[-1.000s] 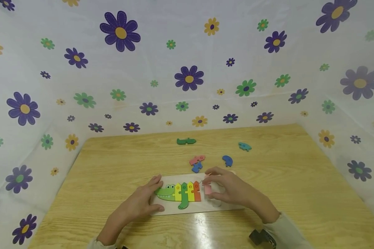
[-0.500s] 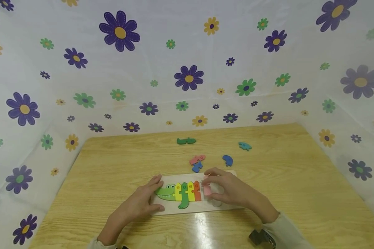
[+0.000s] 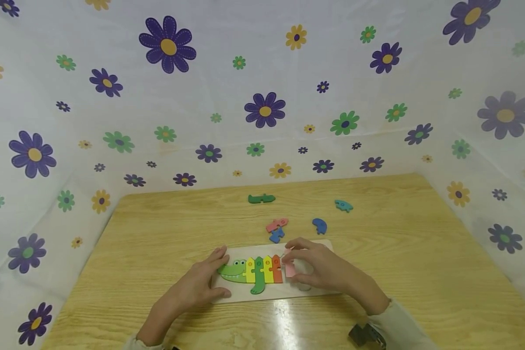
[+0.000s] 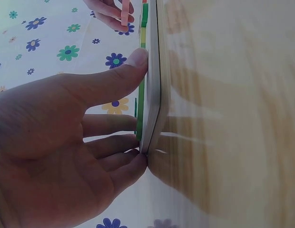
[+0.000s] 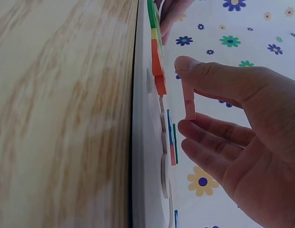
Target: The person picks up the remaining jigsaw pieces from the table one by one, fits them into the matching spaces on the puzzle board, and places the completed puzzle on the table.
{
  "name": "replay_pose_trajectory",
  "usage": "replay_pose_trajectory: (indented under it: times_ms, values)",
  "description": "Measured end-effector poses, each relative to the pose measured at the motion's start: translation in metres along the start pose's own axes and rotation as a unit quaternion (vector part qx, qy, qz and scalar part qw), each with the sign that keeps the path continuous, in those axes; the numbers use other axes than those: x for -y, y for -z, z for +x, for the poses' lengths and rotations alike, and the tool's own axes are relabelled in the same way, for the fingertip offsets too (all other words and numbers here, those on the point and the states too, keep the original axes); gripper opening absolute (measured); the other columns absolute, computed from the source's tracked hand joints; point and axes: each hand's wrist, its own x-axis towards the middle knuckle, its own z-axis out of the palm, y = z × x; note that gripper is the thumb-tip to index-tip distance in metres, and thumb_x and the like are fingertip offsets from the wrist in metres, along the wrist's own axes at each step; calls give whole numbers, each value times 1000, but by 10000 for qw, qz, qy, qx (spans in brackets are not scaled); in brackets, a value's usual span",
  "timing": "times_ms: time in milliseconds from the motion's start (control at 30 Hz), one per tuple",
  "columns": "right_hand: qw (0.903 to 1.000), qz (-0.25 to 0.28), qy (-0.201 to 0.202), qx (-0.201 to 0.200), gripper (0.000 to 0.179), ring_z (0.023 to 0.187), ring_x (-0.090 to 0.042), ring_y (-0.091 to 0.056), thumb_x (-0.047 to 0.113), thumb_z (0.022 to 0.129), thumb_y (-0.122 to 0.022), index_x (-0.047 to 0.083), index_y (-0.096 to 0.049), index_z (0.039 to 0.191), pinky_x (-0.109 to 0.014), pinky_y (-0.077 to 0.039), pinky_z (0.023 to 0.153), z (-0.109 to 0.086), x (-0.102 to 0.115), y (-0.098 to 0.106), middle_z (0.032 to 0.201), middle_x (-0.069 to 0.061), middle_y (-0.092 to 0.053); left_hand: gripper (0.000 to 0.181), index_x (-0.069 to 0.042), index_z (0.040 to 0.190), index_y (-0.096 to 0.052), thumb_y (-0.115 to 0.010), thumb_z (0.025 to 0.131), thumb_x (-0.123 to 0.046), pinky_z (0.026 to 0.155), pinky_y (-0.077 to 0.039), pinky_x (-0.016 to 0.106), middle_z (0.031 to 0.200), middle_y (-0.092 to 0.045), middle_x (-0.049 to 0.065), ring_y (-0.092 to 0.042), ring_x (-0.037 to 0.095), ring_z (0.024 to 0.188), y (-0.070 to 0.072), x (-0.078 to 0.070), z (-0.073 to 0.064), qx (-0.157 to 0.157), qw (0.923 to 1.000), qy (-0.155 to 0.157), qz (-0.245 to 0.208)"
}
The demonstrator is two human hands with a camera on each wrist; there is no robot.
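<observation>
A wooden crocodile puzzle board lies on the table. Its left part holds the green head piece, yellow and green pieces, a green leg and an orange-red piece. My left hand rests at the board's left end; its fairly straight fingers and thumb touch the edge. Between thumb and fingertips my right hand pinches a pink puzzle piece, beside the orange-red one. In the right wrist view the pink piece is upright and apart from the board's surface. The fingers partly cover it in the head view.
Behind the board lie a pink piece, a blue piece, a curved blue piece, a teal piece and a dark green piece. Flowered white cloth closes off the table's back and sides.
The right hand has shifted slightly left and nearer with the pink piece, which shows more upright beside the orange-red piece. The left hand and board have stayed put.
</observation>
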Motion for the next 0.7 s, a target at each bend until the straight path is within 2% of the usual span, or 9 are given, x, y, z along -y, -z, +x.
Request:
replay_pose_trajectory:
  times_ms: [467,700]
  values:
    - [10000,51,26,-28,29,120,-22,-60,25,90,-82,17,-75,117,-46,-53,103,0,-1,-5,131,-5,-61,83,6,150,-47,-86,85,-28,121,-26,58,166,-27,18,-24,36,153,1,-1,0,9,10000,-46,21]
    - [9999,79,-77,69,29,120,-22,-59,24,90,-82,19,-75,118,-46,-52,104,1,1,-7,132,-5,-61,83,7,149,-46,-86,85,-28,120,-24,62,166,-27,19,-23,38,153,2,-2,-1,26,10000,-31,-37]
